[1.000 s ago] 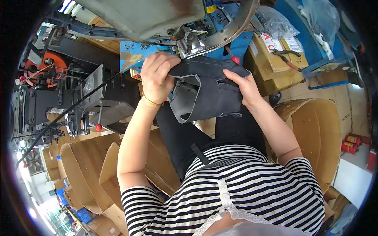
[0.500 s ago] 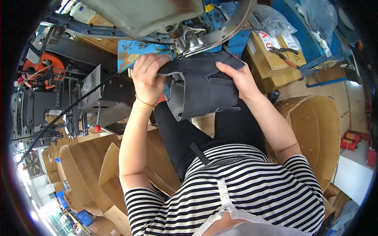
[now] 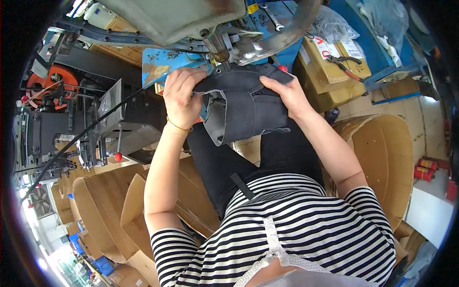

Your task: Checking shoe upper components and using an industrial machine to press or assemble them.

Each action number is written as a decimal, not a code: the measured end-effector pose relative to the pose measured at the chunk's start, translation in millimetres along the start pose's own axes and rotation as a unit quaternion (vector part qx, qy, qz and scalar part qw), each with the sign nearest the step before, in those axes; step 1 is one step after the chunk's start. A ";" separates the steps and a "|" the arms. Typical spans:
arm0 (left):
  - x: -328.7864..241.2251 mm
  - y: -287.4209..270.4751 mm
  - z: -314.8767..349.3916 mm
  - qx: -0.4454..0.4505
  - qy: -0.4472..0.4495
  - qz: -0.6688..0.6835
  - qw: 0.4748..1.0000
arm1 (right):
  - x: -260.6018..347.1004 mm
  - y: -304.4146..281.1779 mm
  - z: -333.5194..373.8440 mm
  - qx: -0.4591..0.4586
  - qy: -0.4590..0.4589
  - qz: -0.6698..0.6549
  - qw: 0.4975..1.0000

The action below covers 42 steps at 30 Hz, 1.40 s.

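Between my two hands stretches a black stitched fabric piece (image 3: 239,112) with a folded, pouch-like body and a lighter grey inner side. My left hand (image 3: 183,95) pinches its upper left corner. At the upper right, my right hand (image 3: 292,98) grips the band with the thumb on top. A small metal eyelet (image 3: 218,71) shows near the fabric's far edge. Just beyond it, the press machine's metal punch (image 3: 220,50) reaches down onto that edge. A curved metal track (image 3: 287,36) beside the punch is smeared by motion.
The grey machine head (image 3: 177,19) overhangs the far side. A wrench (image 3: 271,18) lies on the blue bench; pliers (image 3: 345,66) rest on a taped carton (image 3: 334,79) to the right. Large open cartons (image 3: 103,210) flank my legs. Black machinery (image 3: 52,124) stands at left.
The machine's punch has come down at the fabric's far edge, and the curved track has swung away, uncovering more of the wrench. My hands and the fabric have shifted only slightly.
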<state>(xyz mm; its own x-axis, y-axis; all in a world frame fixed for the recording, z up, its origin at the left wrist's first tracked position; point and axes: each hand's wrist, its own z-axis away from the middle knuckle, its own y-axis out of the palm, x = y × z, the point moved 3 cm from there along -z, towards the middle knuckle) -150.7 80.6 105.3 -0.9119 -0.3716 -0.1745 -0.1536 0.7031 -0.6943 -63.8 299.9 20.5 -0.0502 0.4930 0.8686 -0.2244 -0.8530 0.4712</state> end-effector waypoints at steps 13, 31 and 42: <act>11.0 -5.2 16.6 -0.005 -0.018 0.002 1.000 | 7.2 18.1 -5.3 0.019 -0.010 0.065 0.998; 22.1 -7.1 23.6 -0.021 -0.052 0.032 0.998 | 4.7 24.4 -13.3 -0.057 -0.118 0.250 0.959; 24.9 -5.7 40.1 -0.036 -0.089 0.047 0.994 | 19.5 35.3 -6.7 -0.053 -0.013 0.285 0.957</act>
<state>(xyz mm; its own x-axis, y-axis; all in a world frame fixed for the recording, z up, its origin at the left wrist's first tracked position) -157.3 43.0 77.0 -0.8426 -0.3994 -0.3613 -0.1045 0.7793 -0.6179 -79.2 280.6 53.0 -0.1698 -0.0532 0.9840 -0.2645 -0.9594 -0.0975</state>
